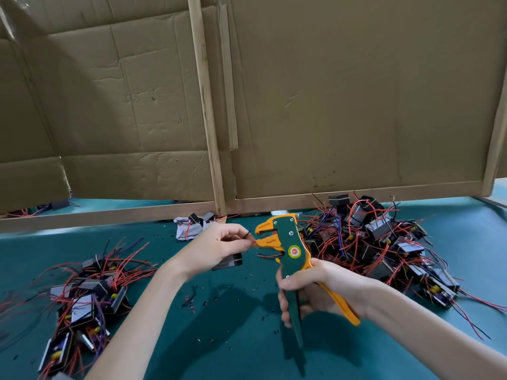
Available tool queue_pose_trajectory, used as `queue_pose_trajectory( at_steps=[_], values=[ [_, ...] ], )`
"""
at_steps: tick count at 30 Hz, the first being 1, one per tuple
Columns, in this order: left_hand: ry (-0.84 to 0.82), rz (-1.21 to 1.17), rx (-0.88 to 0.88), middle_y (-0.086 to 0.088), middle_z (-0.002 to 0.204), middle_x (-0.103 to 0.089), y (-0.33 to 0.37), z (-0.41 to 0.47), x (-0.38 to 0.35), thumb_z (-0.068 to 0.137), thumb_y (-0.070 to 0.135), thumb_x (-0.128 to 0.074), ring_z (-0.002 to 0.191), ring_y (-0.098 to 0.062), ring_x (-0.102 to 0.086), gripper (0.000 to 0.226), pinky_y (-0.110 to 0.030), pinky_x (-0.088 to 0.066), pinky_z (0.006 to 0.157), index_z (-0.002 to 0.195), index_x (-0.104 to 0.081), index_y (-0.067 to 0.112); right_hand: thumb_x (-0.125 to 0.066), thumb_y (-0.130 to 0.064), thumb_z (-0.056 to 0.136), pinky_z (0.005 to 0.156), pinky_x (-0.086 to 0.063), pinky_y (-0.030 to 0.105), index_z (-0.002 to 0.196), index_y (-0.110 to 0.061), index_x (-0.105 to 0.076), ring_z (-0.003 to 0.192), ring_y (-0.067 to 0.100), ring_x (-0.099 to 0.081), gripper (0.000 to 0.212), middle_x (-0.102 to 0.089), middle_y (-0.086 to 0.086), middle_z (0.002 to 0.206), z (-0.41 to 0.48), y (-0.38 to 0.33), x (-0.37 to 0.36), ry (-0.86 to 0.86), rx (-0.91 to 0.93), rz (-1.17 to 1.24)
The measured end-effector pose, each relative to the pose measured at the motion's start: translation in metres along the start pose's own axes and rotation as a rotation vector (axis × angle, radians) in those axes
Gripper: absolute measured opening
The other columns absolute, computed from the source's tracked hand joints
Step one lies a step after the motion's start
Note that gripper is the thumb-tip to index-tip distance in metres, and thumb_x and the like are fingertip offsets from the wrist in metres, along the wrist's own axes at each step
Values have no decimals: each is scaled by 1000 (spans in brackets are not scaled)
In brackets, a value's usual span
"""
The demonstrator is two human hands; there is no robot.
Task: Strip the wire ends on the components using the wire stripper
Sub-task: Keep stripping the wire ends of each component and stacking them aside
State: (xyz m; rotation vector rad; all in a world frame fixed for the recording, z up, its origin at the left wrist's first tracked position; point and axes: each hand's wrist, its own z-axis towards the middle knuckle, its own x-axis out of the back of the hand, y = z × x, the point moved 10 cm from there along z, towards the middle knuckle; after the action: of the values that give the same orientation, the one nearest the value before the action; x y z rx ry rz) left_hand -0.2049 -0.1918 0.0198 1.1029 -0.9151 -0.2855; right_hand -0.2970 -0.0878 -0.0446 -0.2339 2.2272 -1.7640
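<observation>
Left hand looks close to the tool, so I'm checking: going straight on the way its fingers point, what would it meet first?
The wire stripper, held by the right hand: its open orange jaws sit just beyond the left hand, which pinches a wire. Depth is uncertain from one view.

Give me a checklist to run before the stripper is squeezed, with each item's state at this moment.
1. Stripper firmly held: ok, the right hand grips both handles.
2. Jaws open: ok, a gap shows between them.
3. Wire end between the jaws: cannot tell, the left hand pinches it right at the jaw tips.
4. Fingers out of the jaws: not ok, the left hand is right at the lower jaw tip.
5. Component out of the jaws: ok, it is below the left hand.
</observation>
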Motion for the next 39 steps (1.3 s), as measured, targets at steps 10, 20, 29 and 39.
queue_pose_trajectory(
  at_steps=[10, 20, 29, 39],
  values=[
    [94, 225, 50, 10, 66, -60, -13, 0, 16, 93, 20, -62, 62, -9, -47, 17, -27, -36, 65, 77, -69, 21, -64, -12, 81, 78, -57, 44, 87, -6, -59, 73, 31, -67, 10, -65, 15, 79, 27, 11, -9, 70, -14, 52],
    [-70, 204, 25, 12, 53, -42, 1, -3, -3, 95, 22, -59, 44, -4, -29, 15, -12, -23, 43, 88, -69, 13, -73, -15, 75, 70, -58, 45, 76, -10, -67, 64, 34, -64, 8, -64, 19, 71, 9, 25, -6, 166, 37, 93],
    [-17, 45, 45, 12, 60, -62, -2, -4, 8, 90, 19, -66, 54, 1, -53, 15, -10, -41, 56, 81, -74, 10, -75, -19, 77, 46, -46, 27, 52, -9, -56, 38, 24, -47, 33, -49, 13, 47, 3, 32, -7, 408, 21, 98],
    [328, -264, 35, 0, 81, -74, -40, 3, -4, 95, 13, -56, 75, 0, -66, 18, -8, -47, 68, 98, -72, 8, -73, -1, 64, 70, -59, 47, 78, -2, -65, 70, 38, -67, 16, -65, 23, 77, 9, 18, 7, 364, 176, 440]
  ],
)
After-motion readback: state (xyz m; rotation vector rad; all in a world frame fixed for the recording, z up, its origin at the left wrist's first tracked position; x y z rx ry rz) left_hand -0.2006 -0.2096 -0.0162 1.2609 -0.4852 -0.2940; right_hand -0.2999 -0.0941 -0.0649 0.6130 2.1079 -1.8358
